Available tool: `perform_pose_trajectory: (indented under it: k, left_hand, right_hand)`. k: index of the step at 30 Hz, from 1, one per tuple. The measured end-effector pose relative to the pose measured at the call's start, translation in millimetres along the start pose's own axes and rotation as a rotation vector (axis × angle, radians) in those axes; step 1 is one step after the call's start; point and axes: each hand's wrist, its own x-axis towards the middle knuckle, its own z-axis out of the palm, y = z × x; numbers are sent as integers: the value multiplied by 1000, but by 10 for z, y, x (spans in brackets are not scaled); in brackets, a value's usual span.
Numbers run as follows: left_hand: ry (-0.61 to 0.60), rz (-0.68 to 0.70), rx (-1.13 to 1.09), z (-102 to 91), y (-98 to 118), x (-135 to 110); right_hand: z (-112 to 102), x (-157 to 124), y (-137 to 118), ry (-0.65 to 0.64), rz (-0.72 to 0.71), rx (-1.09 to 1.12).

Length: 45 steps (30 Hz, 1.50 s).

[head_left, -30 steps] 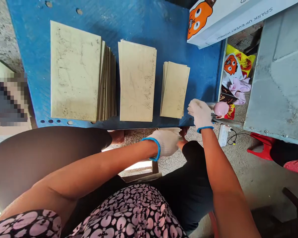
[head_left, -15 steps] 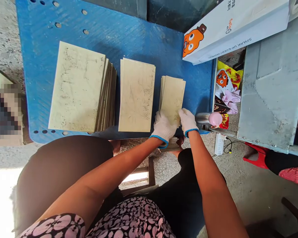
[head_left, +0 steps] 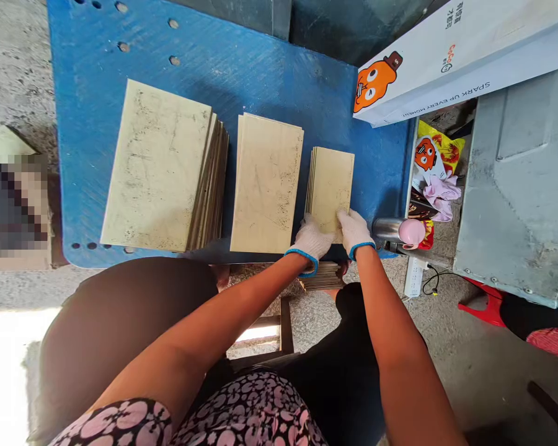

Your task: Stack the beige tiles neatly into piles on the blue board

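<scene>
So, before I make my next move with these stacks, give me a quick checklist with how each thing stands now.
1. Both hands on the narrow stack: ok, left hand at its left side, right hand at its right.
2. Gloves worn: ok, on both hands.
3. Narrow stack apart from the middle stack: ok, bare blue table shows between them.
4. Middle stack squared: not ok, a sheet peeks out past the top one.
5. Right hand clear of the pink-lidded flask: cannot tell, they are very close.
</scene>
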Motion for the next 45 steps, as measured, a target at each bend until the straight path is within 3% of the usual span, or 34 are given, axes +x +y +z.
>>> perform_pose_trajectory:
  k: [13, 22, 27, 35, 45]
  left_hand:
    - [9, 9, -22, 49, -64, 70]
    - [-4, 4, 53, 26, -31, 46]
    - [11, 4, 39, 28, -37, 33]
    - [70, -8, -25, 74, -42, 44]
    - [69, 24, -85, -85, 84, -274]
  right_hand:
    - [-7, -29, -22, 55, 0, -52]
    - [-96, -122, -278, 170, 106, -221]
    - [-135, -37, -324, 112, 147, -250]
    - [-47, -90, -352, 177, 138, -249]
    - [-178, -239, -299, 300, 49, -75]
